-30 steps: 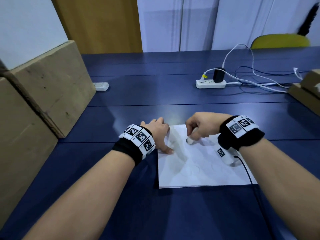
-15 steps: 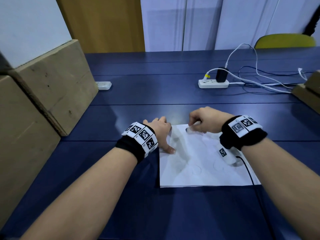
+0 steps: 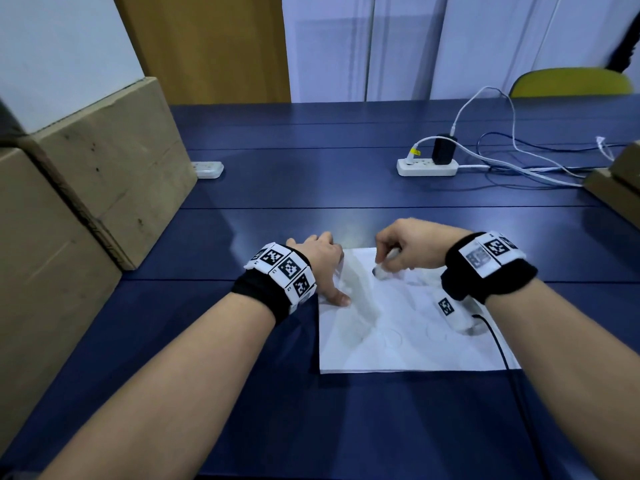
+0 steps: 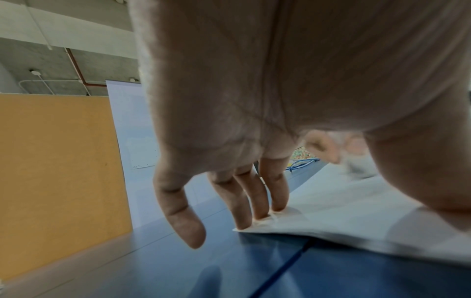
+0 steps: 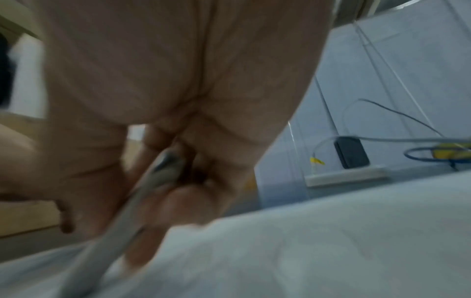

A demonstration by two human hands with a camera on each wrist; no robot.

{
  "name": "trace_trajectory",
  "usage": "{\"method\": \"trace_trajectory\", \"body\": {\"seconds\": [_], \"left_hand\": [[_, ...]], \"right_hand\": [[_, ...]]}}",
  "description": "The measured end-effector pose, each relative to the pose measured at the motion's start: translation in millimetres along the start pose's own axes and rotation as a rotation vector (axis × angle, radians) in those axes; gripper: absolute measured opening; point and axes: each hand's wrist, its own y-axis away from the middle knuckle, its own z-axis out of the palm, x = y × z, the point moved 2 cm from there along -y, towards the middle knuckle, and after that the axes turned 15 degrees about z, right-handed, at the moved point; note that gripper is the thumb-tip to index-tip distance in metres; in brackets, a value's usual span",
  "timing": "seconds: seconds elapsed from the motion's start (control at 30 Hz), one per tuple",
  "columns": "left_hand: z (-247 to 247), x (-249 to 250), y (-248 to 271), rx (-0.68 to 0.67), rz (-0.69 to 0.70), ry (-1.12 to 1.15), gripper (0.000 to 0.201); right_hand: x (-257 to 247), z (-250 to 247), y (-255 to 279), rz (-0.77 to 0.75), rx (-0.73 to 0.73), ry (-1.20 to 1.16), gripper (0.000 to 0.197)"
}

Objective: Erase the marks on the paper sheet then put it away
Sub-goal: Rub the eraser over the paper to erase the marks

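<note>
Pinching a white eraser [image 3: 385,268], the right hand [image 3: 412,245] rubs the paper sheet [image 3: 398,341] while the left hand [image 3: 320,268] presses its edge with spread fingers.

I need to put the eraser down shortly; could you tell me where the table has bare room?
Bare table lies between the paper sheet and the power strip, and near the front edge. Cables crowd the far right; cardboard boxes line the left.

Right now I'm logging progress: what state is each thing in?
Sheet: flat on table, faint circles remain.
Eraser: tip on sheet.
Left hand: fingers pressing sheet's edge.
Right hand: gripping eraser.
Power strip: charger plugged in.
</note>
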Motion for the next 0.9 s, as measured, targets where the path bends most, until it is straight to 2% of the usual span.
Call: {"method": "trace_trajectory", "body": {"seconds": [0.07, 0.1, 0.2, 0.27, 0.33, 0.43, 0.47, 0.6, 0.63, 0.67, 0.77, 0.8, 0.83, 0.9], "left_hand": [[0, 0, -1, -0.003, 0.001, -0.001, 0.085], [0, -1, 0, -0.004, -0.001, -0.001, 0.086], [-1, 0, -1, -0.006, -0.001, -0.005, 0.086], [-1, 0, -1, -0.009, -0.002, -0.007, 0.087], [0, -1, -1, -0.003, -0.001, -0.008, 0.087], [0, -1, 0, 0.004, -0.002, -0.011, 0.087], [0, 0, 0, 0.008, -0.002, -0.009, 0.087], [-1, 1, -1, 0.005, 0.0, -0.014, 0.086], [-1, 0, -1, 0.004, 0.0, -0.014, 0.086], [0, 0, 0, 0.006, 0.0, -0.01, 0.085], [1, -1, -1, 0.01, 0.004, -0.013, 0.087], [1, -1, -1, 0.011, 0.004, -0.013, 0.088], [1, -1, -1, 0.012, 0.004, -0.009, 0.087], [1, -2, -2, 0.013, 0.005, -0.005, 0.085]], "right_hand": [[-2, 4, 6, -0.006, -0.128, -0.017, 0.009], [-3, 5, 6, -0.004, -0.123, -0.003, 0.009], [-2, -2, -4, 0.026, 0.098, 0.046, 0.012], [2, -5, -9, 0.041, 0.167, 0.014, 0.013], [3, -3, -6, 0.025, 0.067, -0.021, 0.01], [0, 4, 7, -0.016, -0.198, -0.047, 0.013], [0, 4, 7, -0.024, -0.204, -0.033, 0.013], [5, -4, -5, 0.025, 0.116, 0.029, 0.011], [5, -5, -5, 0.032, 0.134, 0.01, 0.012], [5, -5, -3, 0.025, 0.097, -0.011, 0.012], [-1, 3, 10, -0.025, -0.195, -0.068, 0.011], [-2, 5, 12, -0.031, -0.242, -0.066, 0.012], [-2, 5, 11, -0.029, -0.223, -0.047, 0.013], [2, 1, 1, -0.009, -0.037, -0.004, 0.012]]}}
